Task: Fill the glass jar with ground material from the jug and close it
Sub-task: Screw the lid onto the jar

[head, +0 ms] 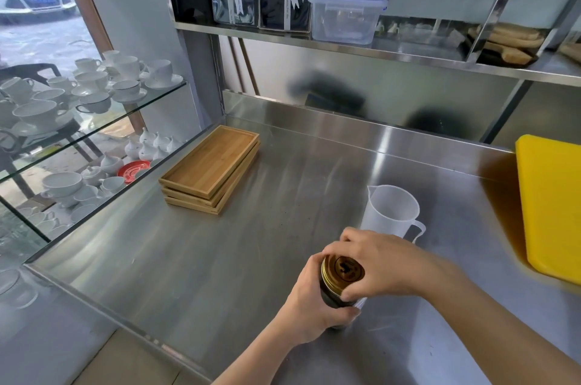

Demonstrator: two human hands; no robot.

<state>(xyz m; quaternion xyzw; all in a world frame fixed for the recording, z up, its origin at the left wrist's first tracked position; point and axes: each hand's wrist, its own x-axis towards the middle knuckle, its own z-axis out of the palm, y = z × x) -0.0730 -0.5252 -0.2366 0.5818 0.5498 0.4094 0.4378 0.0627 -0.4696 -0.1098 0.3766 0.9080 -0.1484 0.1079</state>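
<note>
A glass jar (334, 296) with dark contents stands on the steel counter (220, 259) near the front. A gold metal lid (342, 270) sits on its mouth. My left hand (309, 303) wraps around the jar's body from the left. My right hand (377, 262) grips the lid's rim from above and the right. Just behind my hands stands a translucent white plastic jug (391, 211), upright, handle to the right; it looks empty.
A stack of bamboo trays (210, 169) lies at the counter's back left. A yellow board (550, 205) leans at the right edge. Glass shelves with white cups (94, 86) are on the left. A steel shelf above holds a plastic box (345, 17).
</note>
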